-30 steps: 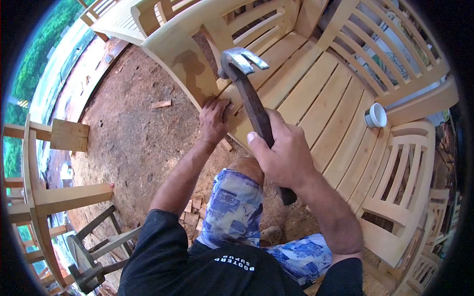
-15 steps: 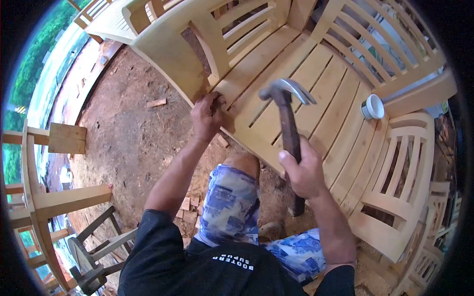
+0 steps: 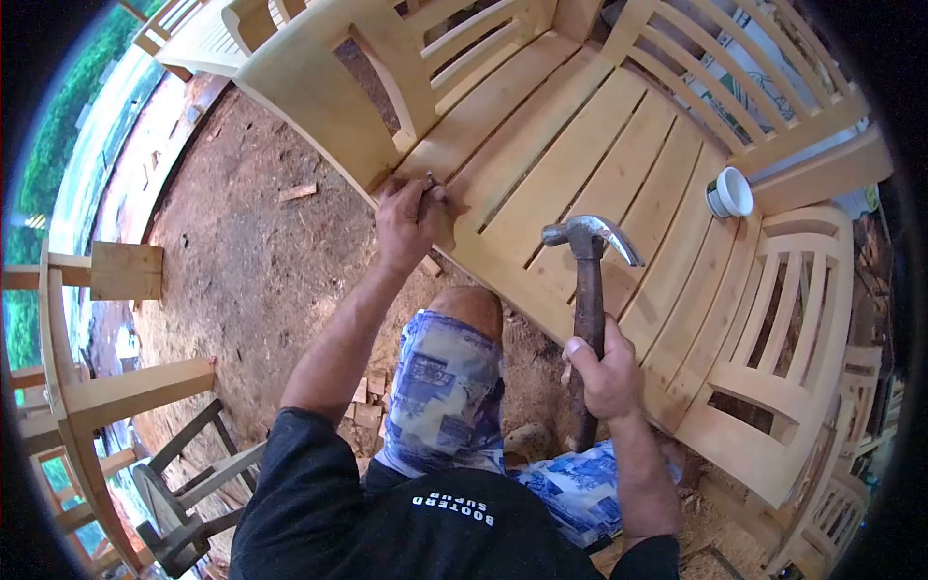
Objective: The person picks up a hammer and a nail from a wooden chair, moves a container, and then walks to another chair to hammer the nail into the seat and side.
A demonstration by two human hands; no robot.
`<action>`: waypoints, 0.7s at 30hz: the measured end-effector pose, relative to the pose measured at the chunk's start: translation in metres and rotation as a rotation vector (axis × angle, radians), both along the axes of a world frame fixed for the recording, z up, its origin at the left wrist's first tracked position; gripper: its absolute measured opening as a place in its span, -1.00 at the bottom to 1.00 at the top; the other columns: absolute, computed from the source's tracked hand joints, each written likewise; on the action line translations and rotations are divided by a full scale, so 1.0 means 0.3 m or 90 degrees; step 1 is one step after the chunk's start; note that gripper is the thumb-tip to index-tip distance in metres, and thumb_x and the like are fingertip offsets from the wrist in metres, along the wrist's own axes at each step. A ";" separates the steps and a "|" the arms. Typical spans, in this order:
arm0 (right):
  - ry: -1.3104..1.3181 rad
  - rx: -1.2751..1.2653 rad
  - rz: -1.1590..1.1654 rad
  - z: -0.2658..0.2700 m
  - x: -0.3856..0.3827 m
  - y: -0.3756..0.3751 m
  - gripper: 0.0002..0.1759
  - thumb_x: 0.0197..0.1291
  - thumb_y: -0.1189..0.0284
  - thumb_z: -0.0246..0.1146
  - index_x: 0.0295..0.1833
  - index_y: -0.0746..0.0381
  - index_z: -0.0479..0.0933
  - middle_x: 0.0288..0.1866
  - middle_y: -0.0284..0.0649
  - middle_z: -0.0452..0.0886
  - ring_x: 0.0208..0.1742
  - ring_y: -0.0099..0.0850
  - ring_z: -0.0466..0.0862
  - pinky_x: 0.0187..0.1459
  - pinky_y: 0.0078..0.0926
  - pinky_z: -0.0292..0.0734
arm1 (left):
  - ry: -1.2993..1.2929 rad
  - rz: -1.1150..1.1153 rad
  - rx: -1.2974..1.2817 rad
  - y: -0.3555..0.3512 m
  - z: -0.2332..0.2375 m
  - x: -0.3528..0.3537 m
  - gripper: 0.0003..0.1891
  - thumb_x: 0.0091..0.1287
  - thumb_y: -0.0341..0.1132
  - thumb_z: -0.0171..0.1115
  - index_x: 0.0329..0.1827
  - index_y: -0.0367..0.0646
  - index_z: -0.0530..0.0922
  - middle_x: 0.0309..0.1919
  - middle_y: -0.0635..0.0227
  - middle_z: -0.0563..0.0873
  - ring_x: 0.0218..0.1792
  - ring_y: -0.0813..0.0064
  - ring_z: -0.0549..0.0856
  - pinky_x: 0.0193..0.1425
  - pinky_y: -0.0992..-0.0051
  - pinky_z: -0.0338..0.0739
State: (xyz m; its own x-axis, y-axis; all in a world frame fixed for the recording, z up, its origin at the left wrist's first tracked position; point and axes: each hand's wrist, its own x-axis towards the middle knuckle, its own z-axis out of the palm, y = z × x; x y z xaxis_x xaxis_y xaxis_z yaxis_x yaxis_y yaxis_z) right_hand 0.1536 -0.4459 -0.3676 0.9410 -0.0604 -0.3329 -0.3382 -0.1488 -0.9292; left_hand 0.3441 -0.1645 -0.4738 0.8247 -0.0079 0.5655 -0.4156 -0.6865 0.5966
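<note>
Blue-and-white patterned shorts (image 3: 447, 396), black shirt (image 3: 454, 527)

Tub (image 3: 730, 193) on bench seat (image 3: 580, 164) beside backrest (image 3: 749, 82), hammer (image 3: 589, 290) left of tub, wood scraps (image 3: 368, 415) on ground (image 3: 242, 232)

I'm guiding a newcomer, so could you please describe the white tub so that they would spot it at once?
Find the large pale wooden bench, then look across its slatted seat to the thick far rail. The tub sits by that rail's end: small, round, open-topped and white, unlike the bare yellowish slats around it.
</note>
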 end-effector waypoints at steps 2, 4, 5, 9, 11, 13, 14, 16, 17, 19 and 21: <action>0.008 -0.014 0.010 0.008 -0.001 0.007 -0.74 0.40 0.39 0.31 0.07 0.31 0.52 -0.37 -0.32 0.63 -0.47 -0.50 0.67 -0.39 -0.44 0.62 | -0.005 0.002 -0.001 0.000 0.000 -0.006 -0.84 0.36 -0.32 0.48 -0.10 -0.19 0.75 -0.19 0.10 0.81 -0.08 0.02 0.78 0.03 0.17 0.66; 0.021 -0.025 0.020 0.012 -0.001 0.010 -0.75 0.40 0.39 0.32 0.06 0.31 0.52 -0.38 -0.32 0.63 -0.47 -0.50 0.68 -0.39 -0.43 0.62 | -0.016 -0.002 -0.006 -0.006 0.013 -0.009 -0.83 0.36 -0.32 0.48 -0.09 -0.19 0.75 -0.17 0.09 0.81 -0.06 0.01 0.78 0.04 0.17 0.67; 0.015 -0.034 0.023 0.009 -0.002 0.011 -0.75 0.40 0.39 0.32 0.05 0.31 0.53 -0.39 -0.32 0.63 -0.47 -0.50 0.69 -0.39 -0.43 0.63 | -0.013 -0.003 -0.009 -0.007 0.012 -0.009 -0.82 0.36 -0.32 0.48 -0.08 -0.19 0.75 -0.16 0.09 0.81 -0.05 0.00 0.78 0.05 0.16 0.67; 0.009 -0.047 0.029 0.002 -0.002 0.014 -0.75 0.40 0.39 0.32 0.04 0.31 0.53 -0.42 -0.30 0.63 -0.48 -0.48 0.70 -0.39 -0.40 0.63 | -0.005 -0.011 0.002 -0.007 0.014 -0.008 -0.82 0.36 -0.34 0.47 -0.05 -0.18 0.75 -0.13 0.08 0.81 -0.05 -0.02 0.77 0.06 0.15 0.67; 0.013 -0.056 0.033 0.007 -0.001 0.014 -0.74 0.39 0.38 0.32 0.04 0.32 0.53 -0.43 -0.28 0.63 -0.47 -0.46 0.71 -0.37 -0.38 0.63 | -0.025 -0.025 0.038 -0.006 0.018 -0.007 -0.82 0.32 -0.40 0.43 -0.04 -0.17 0.75 -0.15 0.11 0.82 -0.06 -0.01 0.76 0.07 0.13 0.65; 0.018 -0.078 0.042 0.014 0.002 0.013 -0.72 0.38 0.38 0.33 0.06 0.32 0.54 -0.43 -0.25 0.62 -0.46 -0.43 0.70 -0.35 -0.34 0.62 | -0.065 -0.046 0.093 0.002 0.016 -0.007 -0.76 0.25 -0.48 0.38 -0.01 -0.16 0.75 -0.20 0.17 0.83 -0.08 0.01 0.75 0.09 0.11 0.61; 0.001 -0.092 0.050 0.017 0.008 0.015 -0.70 0.37 0.38 0.33 0.08 0.33 0.54 -0.43 -0.23 0.62 -0.45 -0.40 0.70 -0.33 -0.32 0.62 | -0.075 -0.056 0.100 0.002 0.010 -0.006 -0.73 0.22 -0.50 0.37 0.00 -0.16 0.74 -0.19 0.17 0.83 -0.07 0.01 0.75 0.10 0.11 0.61; -0.033 -0.120 0.065 0.029 0.033 0.027 -0.67 0.35 0.37 0.34 0.11 0.33 0.55 -0.43 -0.19 0.62 -0.43 -0.35 0.70 -0.30 -0.28 0.60 | -0.096 -0.076 0.113 0.003 0.000 -0.007 -0.66 0.16 -0.54 0.34 0.03 -0.17 0.73 -0.17 0.18 0.83 -0.06 0.02 0.75 0.10 0.10 0.61; -0.064 -0.132 0.078 0.044 0.050 0.037 -0.66 0.35 0.37 0.34 0.13 0.33 0.55 -0.43 -0.17 0.63 -0.43 -0.33 0.69 -0.29 -0.27 0.60 | -0.097 -0.074 0.121 0.005 -0.003 -0.008 -0.66 0.14 -0.56 0.34 0.01 -0.19 0.72 -0.16 0.15 0.82 -0.04 0.00 0.75 0.09 0.10 0.63; -0.124 -0.155 0.105 0.099 0.097 0.063 -0.62 0.34 0.36 0.35 0.17 0.32 0.55 -0.42 -0.13 0.63 -0.42 -0.28 0.68 -0.27 -0.25 0.59 | -0.099 -0.071 0.136 0.003 0.007 -0.014 -0.66 0.10 -0.60 0.32 -0.02 -0.24 0.70 -0.13 0.10 0.81 -0.01 -0.05 0.75 0.07 0.10 0.67; -0.260 -0.206 0.133 0.187 0.150 0.101 -0.58 0.34 0.36 0.34 0.21 0.36 0.53 -0.40 -0.07 0.63 -0.44 -0.14 0.70 -0.29 -0.16 0.61 | -0.102 -0.078 0.132 0.013 -0.017 -0.005 -0.65 0.12 -0.56 0.34 0.02 -0.20 0.71 -0.14 0.17 0.82 -0.02 0.01 0.75 0.09 0.12 0.63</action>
State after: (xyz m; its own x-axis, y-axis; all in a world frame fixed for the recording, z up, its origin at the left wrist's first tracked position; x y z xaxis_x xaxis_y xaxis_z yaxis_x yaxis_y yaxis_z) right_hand 0.1985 -0.4156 -0.3114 0.9925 0.1033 0.0658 0.1073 -0.4732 -0.8744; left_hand 0.3427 -0.1607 -0.4790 0.7107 -0.2306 0.6646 -0.5805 -0.7259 0.3689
